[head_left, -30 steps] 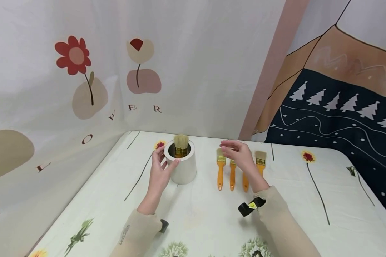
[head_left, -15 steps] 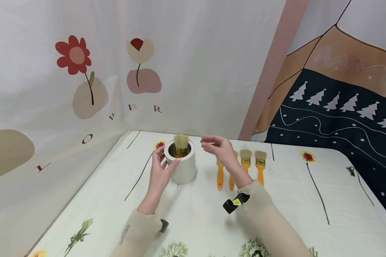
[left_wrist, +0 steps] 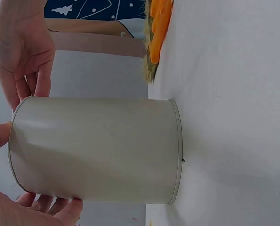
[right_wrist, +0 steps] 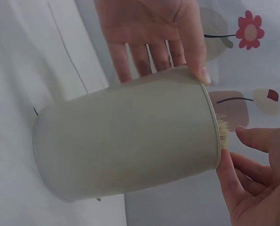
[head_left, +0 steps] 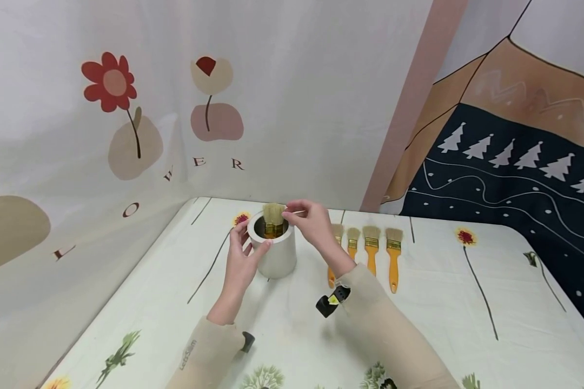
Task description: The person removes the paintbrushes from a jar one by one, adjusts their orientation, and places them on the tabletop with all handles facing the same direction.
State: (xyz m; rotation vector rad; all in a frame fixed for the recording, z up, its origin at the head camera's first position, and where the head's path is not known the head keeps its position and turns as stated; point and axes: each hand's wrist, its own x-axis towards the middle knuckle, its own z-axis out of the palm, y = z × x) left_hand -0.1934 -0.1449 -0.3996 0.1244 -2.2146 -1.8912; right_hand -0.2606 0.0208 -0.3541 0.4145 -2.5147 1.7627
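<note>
An off-white cylindrical container (head_left: 278, 260) stands upright on the table, with a paintbrush (head_left: 273, 217) in it, bristles up above the rim. My left hand (head_left: 241, 260) holds the container from the left side, its thumb at the rim and its fingers along the wall. At the rim's right side, my right hand (head_left: 312, 224) has its fingertips by the bristles (right_wrist: 223, 133). Its thumb stands a little apart from them in the right wrist view, while a finger lies at the rim. The brush's handle is hidden inside the container.
Several orange-handled paintbrushes (head_left: 371, 248) lie in a row on the table, right of the container; my right forearm partly covers the leftmost. A white floral cloth (head_left: 292, 335) covers the table. Printed curtains (head_left: 311, 108) hang behind and at the left.
My right hand has moved left from above the row of paintbrushes to the brush in the container. The left hand and the container have stayed in place.
</note>
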